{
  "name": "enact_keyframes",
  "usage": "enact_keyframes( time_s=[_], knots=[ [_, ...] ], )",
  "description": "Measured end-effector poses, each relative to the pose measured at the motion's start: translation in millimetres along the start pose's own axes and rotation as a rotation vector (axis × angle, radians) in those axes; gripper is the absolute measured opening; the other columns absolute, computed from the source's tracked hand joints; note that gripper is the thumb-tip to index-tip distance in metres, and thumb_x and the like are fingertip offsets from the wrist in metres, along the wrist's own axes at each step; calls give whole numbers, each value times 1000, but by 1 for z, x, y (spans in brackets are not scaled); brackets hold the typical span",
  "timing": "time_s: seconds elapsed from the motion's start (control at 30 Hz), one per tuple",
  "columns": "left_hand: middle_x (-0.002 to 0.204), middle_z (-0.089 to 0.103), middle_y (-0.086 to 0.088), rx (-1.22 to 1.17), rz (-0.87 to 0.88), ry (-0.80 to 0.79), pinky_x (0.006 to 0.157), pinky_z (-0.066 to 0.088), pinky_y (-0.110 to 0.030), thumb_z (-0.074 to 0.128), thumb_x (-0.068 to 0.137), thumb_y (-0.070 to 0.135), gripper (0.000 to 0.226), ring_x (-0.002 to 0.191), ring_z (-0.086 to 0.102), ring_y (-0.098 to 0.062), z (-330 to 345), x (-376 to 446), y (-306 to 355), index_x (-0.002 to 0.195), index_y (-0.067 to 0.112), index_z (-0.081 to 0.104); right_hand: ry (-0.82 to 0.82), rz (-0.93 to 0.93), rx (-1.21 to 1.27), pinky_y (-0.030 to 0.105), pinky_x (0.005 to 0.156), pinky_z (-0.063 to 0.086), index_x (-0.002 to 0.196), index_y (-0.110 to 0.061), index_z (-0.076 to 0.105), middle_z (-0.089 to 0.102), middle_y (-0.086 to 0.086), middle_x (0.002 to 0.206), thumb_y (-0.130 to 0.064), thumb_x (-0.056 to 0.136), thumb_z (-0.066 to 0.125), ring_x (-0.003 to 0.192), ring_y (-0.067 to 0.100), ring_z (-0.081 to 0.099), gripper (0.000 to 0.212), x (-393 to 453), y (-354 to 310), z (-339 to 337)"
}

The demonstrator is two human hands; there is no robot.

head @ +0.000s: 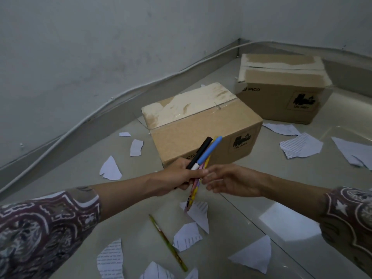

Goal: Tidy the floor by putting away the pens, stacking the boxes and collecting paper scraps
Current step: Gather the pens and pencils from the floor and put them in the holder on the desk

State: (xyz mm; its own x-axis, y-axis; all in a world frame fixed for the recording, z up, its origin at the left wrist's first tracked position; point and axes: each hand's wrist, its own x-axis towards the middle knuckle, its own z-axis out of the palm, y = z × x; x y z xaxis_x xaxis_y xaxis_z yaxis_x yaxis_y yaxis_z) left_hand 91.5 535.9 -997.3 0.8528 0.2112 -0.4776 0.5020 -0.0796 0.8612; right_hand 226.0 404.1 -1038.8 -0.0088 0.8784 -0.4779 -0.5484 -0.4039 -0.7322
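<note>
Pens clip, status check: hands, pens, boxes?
Left hand grips pens bundle; right hand open beside it. One green pen loose on floor. Two boxes unstacked, paper scraps scattered.

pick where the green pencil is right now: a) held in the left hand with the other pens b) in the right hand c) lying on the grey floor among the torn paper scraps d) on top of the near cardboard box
c: the green pencil lies alone on the grey floor among torn paper scraps, below the left hand gripping the bundle of pens.
</note>
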Motion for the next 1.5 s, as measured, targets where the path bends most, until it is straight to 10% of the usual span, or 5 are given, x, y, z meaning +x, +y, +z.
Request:
enact_keyframes(
  time_s=[0.37, 0.57, 0.73, 1.17, 1.5],
  knots=[
    [57, 55, 5, -14, 126, 85, 45, 33, -13, 49, 95, 23, 27, 42, 42, 0, -34, -22, 10, 72, 12, 57, 97, 124, -831, 14, 44, 39, 58, -11, 56, 54, 2, 54, -24, 76, 75, 43, 4, 49, 29, 83, 73, 78],
    [58, 54, 3, -18, 140, 187, 45, 37, -13, 44, 97, 25, 31, 43, 44, -1, -57, -34, 10, 69, 15, 54, 57, 62, -1442, 30, 69, 34, 72, -9, 41, 51, 17, 94, -49, 77, 67, 85, 27, 52, 48, 112, 82, 109],
    [60, 55, 2, -15, 131, 244, 46, 37, -15, 42, 98, 26, 30, 44, 45, -2, -74, -39, 5, 73, 14, 53, 85, 0, -1553, 30, 70, 33, 87, -9, 45, 54, 20, 104, -23, 85, 59, 99, 34, 57, 20, 115, 97, 114],
    [59, 55, 3, -32, 190, 233, 49, 35, -20, 43, 98, 25, 28, 55, 49, -9, -82, -22, 26, 75, 15, 53, 119, -263, -796, 19, 40, 41, 57, -8, 41, 55, 15, 56, -7, 89, 53, 33, 4, 50, 34, 75, 22, 110],
    [55, 51, 0, -197, 309, 62, 53, 48, -22, 44, 96, 22, 25, 50, 51, -15, -59, 30, 112, 76, 10, 52, 563, -641, -177, 17, 40, 32, 69, -11, 54, 58, 6, 58, 0, 85, 52, 44, 11, 43, 20, -25, -122, 36]
  ],
)
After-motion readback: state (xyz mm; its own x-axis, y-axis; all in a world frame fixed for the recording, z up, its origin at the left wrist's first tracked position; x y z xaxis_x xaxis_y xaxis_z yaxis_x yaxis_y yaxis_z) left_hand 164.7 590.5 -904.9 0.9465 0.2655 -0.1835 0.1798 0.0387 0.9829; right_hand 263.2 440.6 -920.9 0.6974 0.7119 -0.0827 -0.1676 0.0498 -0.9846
